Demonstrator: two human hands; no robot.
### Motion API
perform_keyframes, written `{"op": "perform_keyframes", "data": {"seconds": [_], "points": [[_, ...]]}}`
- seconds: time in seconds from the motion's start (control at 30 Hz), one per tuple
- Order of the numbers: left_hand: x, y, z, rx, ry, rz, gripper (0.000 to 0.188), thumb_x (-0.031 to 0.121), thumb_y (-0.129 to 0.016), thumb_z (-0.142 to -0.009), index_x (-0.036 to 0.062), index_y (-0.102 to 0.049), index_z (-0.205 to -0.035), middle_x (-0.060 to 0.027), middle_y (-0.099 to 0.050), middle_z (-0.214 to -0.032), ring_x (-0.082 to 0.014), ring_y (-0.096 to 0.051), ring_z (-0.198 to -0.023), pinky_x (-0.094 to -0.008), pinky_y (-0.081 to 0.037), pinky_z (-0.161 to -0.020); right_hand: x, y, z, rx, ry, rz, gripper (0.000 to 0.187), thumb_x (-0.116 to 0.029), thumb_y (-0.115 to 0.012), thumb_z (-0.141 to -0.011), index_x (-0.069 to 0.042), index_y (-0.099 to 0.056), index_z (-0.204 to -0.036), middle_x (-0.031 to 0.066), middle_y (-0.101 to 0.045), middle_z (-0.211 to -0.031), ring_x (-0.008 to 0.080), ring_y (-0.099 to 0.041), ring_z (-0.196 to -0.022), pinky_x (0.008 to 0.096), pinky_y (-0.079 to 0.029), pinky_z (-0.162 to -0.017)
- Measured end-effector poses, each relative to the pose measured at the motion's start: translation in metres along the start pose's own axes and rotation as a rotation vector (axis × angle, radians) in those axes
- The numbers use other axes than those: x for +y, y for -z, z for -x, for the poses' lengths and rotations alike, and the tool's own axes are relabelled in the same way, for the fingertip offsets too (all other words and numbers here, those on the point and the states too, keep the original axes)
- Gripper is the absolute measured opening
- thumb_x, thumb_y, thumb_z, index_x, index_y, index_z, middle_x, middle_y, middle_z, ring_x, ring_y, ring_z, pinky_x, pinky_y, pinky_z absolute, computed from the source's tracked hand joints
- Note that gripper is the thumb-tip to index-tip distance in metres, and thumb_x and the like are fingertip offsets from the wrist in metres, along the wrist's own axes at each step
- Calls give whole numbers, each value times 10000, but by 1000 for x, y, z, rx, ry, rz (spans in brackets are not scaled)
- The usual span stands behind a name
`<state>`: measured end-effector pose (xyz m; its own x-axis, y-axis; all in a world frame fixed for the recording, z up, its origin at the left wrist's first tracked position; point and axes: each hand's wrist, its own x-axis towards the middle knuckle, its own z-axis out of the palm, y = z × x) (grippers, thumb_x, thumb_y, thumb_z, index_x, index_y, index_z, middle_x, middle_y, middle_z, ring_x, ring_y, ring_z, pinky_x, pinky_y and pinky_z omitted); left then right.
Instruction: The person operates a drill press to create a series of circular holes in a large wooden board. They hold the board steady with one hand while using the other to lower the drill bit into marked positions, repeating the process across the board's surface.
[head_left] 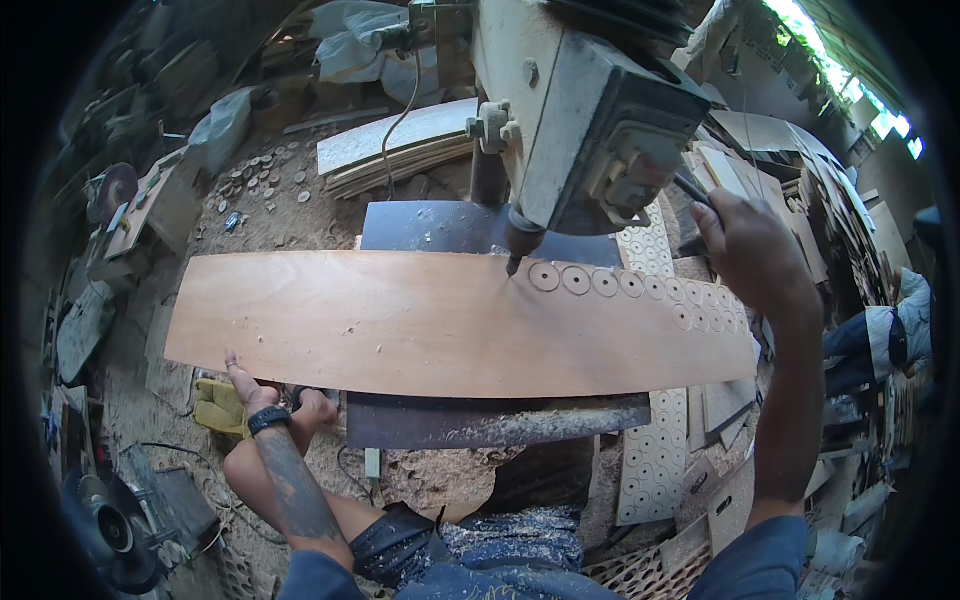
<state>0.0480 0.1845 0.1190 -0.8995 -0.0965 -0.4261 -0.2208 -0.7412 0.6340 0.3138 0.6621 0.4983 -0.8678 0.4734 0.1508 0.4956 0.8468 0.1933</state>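
A long plywood board (pixel 330 320) lies across the dark metal table (pixel 420 420) of a drill press (pixel 570 120). Near its left front edge, my left hand (pixel 248 388) grips the board, thumb on top and the other fingers hidden beneath. My right hand (pixel 755 245) is wrapped round the press's feed lever (pixel 692 188). The chuck (pixel 522 236) with its bit points down at the board's far edge, tip touching or just above the surface; I cannot tell which. To the right of the bit, ring-shaped cuts with centre holes (pixel 544 277) run along the board.
Stacked panels (pixel 400 150) lie behind the press, near scattered wooden discs (pixel 265 175). A strip of ring-cut board (pixel 652 460) stands at right. A fan (pixel 115 525) is at lower left, a yellow glove (pixel 218 408) below the board. Another person (pixel 895 330) is at far right.
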Motion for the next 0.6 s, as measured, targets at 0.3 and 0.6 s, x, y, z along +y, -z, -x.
{"op": "perform_keyframes", "data": {"seconds": [0.3,0.6], "points": [[-9,37,-41,38,-20,-60,619,517,-512,-983,56,-495,-1395,-135,-583,-1343,-318,-575,-1207,-479,-471,-1037,-4,-38,7,-13,-108,-338,415,-314,-471,-1037,74,-606,-985,244,-641,-765,390,-627,-687,492,-500,-674],[-1,40,-49,32,-56,-53,623,518,-501,-987,55,-487,-1403,-142,-574,-1357,-327,-569,-1215,-485,-464,-1046,9,-75,-13,-172,-247,-689,527,-373,-621,-966,38,-595,-636,59,-473,-478,137,-439,-420,366,-367,-443]]}}
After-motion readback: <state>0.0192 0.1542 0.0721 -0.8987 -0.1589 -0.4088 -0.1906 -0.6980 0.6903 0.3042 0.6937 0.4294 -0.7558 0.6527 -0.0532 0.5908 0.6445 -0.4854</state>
